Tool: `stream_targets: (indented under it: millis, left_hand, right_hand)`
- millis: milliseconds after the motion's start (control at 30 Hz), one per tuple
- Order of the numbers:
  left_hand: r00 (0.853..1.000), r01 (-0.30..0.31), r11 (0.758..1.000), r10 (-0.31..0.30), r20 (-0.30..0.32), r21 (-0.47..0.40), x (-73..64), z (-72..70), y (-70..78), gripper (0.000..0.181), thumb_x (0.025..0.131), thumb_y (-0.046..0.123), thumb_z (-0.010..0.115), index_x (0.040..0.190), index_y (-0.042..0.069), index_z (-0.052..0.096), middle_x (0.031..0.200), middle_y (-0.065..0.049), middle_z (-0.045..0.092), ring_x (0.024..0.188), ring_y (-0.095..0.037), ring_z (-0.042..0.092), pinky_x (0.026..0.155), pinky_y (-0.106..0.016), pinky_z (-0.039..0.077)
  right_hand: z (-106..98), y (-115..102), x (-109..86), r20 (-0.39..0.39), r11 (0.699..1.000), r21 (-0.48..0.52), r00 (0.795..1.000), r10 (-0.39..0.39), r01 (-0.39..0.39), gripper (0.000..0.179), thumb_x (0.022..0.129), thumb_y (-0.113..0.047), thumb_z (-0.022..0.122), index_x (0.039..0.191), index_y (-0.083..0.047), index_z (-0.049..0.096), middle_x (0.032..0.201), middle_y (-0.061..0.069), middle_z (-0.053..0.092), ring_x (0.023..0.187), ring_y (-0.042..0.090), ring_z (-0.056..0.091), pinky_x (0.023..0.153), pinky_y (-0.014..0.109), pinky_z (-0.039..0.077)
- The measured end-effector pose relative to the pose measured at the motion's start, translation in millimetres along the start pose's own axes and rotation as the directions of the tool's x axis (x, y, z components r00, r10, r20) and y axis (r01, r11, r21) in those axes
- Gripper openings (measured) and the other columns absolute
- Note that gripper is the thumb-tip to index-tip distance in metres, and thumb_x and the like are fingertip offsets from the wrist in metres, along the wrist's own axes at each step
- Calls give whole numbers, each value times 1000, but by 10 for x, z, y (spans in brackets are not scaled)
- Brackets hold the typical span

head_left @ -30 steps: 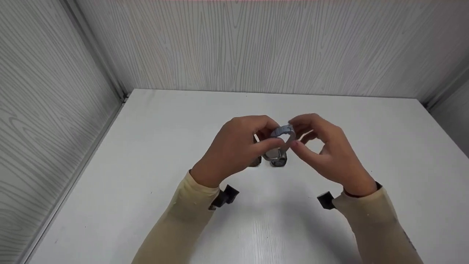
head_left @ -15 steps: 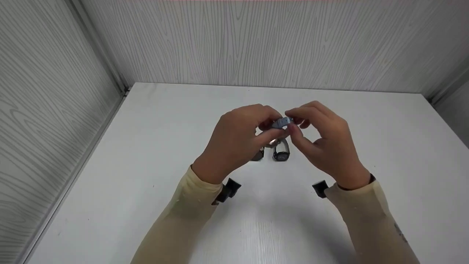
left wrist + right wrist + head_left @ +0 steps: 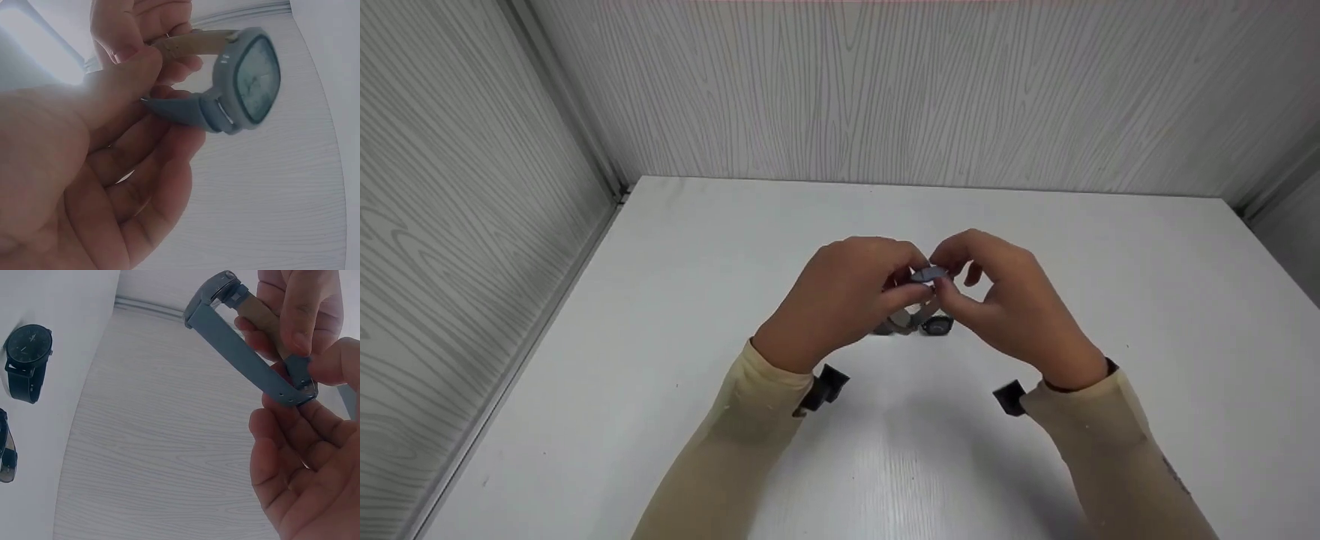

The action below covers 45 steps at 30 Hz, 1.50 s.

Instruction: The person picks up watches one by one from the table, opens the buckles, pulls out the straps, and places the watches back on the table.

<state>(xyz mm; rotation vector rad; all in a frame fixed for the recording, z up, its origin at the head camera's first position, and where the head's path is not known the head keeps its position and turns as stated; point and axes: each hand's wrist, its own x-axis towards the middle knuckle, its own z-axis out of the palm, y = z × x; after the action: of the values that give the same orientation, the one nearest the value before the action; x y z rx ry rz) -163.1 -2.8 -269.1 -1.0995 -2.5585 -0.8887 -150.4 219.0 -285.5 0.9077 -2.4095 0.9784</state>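
Note:
Both hands hold a wristwatch with a blue-grey strap (image 3: 928, 274) above the table. Its squarish case and pale dial (image 3: 257, 80) face away from the palms in the left wrist view. My left hand (image 3: 844, 300) pinches the strap between thumb and fingers. Close against it, my right hand (image 3: 1009, 304) grips the strap near the metal buckle (image 3: 307, 390) with thumb and fingertips. The strap forms a loop, one holed end lying at the buckle. In the head view the fingers hide much of the strap.
Beyond the held watch, a black round-faced watch (image 3: 29, 344) stands on the white table (image 3: 720, 450). A second dark watch (image 3: 7, 453) shows partly at the right wrist view's left edge. A wood-grain panel (image 3: 847, 90) rises behind the table, with another at the left.
My right hand has moved left, closer to my left hand, and the watch has turned between them. The strap loop that faced the head camera now shows mostly edge-on.

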Motion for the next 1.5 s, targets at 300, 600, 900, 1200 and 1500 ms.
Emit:
stream_targets:
  millis: [300, 600, 900, 1200, 1500]
  left_hand:
    - [1000, 9, 999, -10, 12, 38, 4, 62, -4, 18, 101, 30, 75, 108, 15, 81, 86, 5, 72, 77, -9, 61, 71, -29, 51]
    - [1000, 27, 1000, -27, 17, 1, 16, 74, -17, 14, 102, 29, 75, 106, 16, 81, 81, 7, 68, 72, -8, 58, 67, -28, 49]
    - [999, -35, 999, 36, -33, 26, -1, 96, -33, 12, 101, 20, 68, 102, 14, 79, 81, 6, 69, 72, -9, 59, 67, -29, 51]
    - [999, -12, 999, 14, -39, 47, 21, 100, -31, 16, 104, 26, 68, 113, 19, 80, 88, 7, 73, 79, -6, 65, 72, -29, 52]
    - [999, -7, 999, 8, -35, 36, 21, 85, -10, 19, 106, 28, 68, 117, 18, 80, 95, 6, 77, 85, -6, 70, 74, -28, 54]
  right_hand:
    - [13, -43, -4, 8, 995, 4, 995, 99, -99, 16, 92, 4, 67, 102, -9, 70, 92, -6, 68, 88, 11, 57, 75, 33, 45]
    - [5, -37, -4, 36, 994, -6, 993, 113, -113, 16, 91, 4, 69, 102, -8, 68, 93, -4, 69, 87, 11, 60, 80, 34, 47]
    - [19, -6, -1, 46, 996, -18, 995, 90, -90, 17, 91, 5, 70, 102, -7, 66, 94, -3, 69, 87, 10, 60, 79, 33, 48]
    - [16, -22, 2, -5, 995, -13, 995, 101, -101, 18, 89, 6, 68, 102, -7, 67, 94, -5, 68, 86, 9, 60, 78, 32, 50]
    - [23, -29, -9, -41, 995, -33, 995, 89, -90, 17, 90, 6, 68, 102, -5, 66, 96, -3, 68, 88, 9, 61, 78, 31, 50]
